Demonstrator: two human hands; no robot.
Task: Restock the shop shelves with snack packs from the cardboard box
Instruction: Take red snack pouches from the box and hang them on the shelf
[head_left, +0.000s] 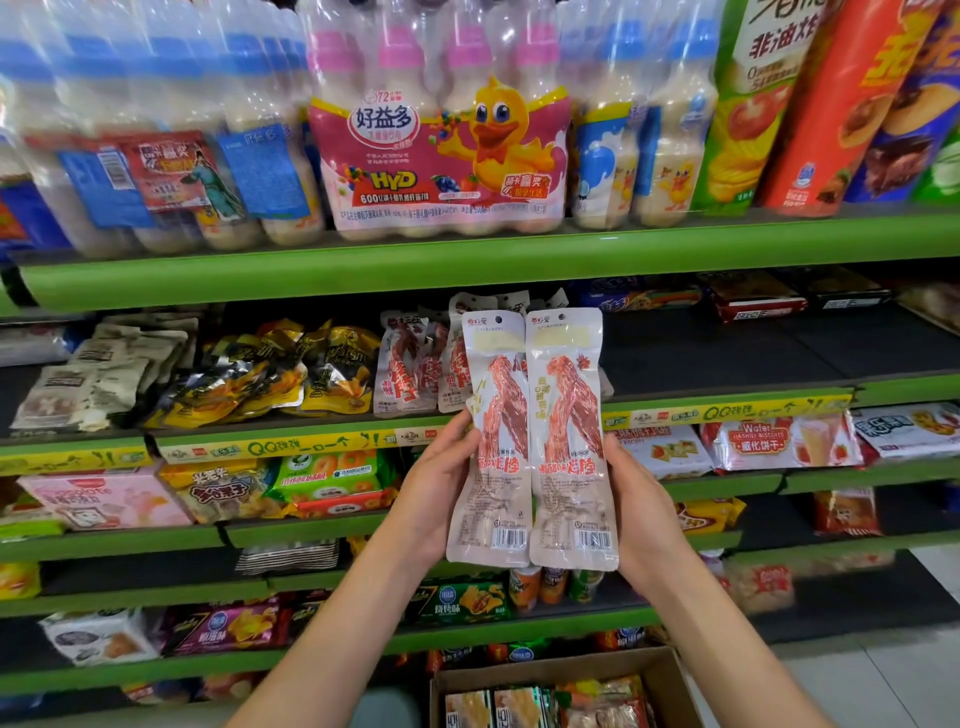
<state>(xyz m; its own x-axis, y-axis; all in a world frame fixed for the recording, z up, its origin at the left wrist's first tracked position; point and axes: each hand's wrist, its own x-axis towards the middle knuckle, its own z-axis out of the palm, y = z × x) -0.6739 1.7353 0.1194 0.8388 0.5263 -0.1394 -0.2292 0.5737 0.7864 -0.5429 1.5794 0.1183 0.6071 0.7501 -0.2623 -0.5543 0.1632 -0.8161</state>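
Head view looks at green shop shelves, with two long white snack packs held upright side by side in front of the second shelf (727, 410). All places below are given from that shelf.

Left pack (493, 441) and right pack (571, 441) touch along their inner edges, their tops rising just above the shelf's front lip and their barcoded bottoms hanging below it. Left hand (441, 488) grips the left pack's outer edge, fingers curled behind it and thumb at the front. Right hand (636, 514) grips the right pack's outer edge the same way, fingers mostly hidden behind the film.

On the shelf, right behind the held packs, stands a row of matching packs (415, 369), leaning against each other. Left of them lie yellow-and-black packs (291, 374), then pale packs (98, 374) at the far left. To the right of the held packs the shelf's dark deck lies bare up to the boxes (748, 299) at its back.

Above the shelf, bottle multipacks (441, 140) fill the top shelf to its front edge. Well below the shelf, on the floor, an open cardboard box (670, 670) holds more snacks, its rim between the two forearms.
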